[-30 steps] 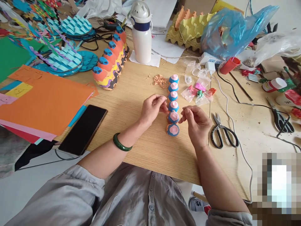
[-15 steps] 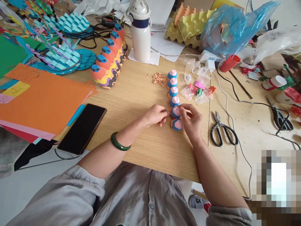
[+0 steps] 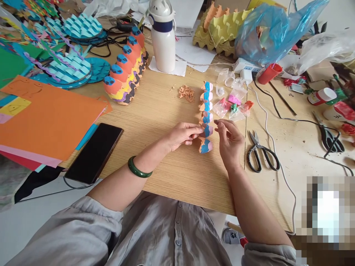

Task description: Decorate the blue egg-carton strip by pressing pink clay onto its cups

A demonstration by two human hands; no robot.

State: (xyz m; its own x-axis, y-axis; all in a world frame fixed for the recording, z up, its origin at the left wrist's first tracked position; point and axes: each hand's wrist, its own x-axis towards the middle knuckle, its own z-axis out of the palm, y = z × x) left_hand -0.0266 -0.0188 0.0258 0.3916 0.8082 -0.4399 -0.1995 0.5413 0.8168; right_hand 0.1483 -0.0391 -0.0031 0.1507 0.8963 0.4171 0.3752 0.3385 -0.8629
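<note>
A strip of egg-carton cups (image 3: 206, 117), orange at one edge with blue and pink over it, lies tipped on its side on the wooden table. My left hand (image 3: 185, 133) pinches its left edge near the close end. Just right of the strip, my right hand (image 3: 231, 142) is raised with thumb and fingertips together; a tiny dark bit may be between them, too small to name. A heap of orange shavings (image 3: 186, 93) lies left of the strip. Small plastic bags with coloured clay (image 3: 234, 99) lie to its right.
Black-handled scissors (image 3: 262, 153) lie right of my right hand. A phone (image 3: 94, 153) and orange paper (image 3: 55, 118) are at the left. Behind stand a painted egg-carton caterpillar (image 3: 129, 66), a white bottle (image 3: 163, 44) and yellow egg trays (image 3: 226, 29). Cables cross the right side.
The strip has turned onto its side, so the pink tops face right. My left fingers have closed on its edge. My right hand has moved off it, slightly right.
</note>
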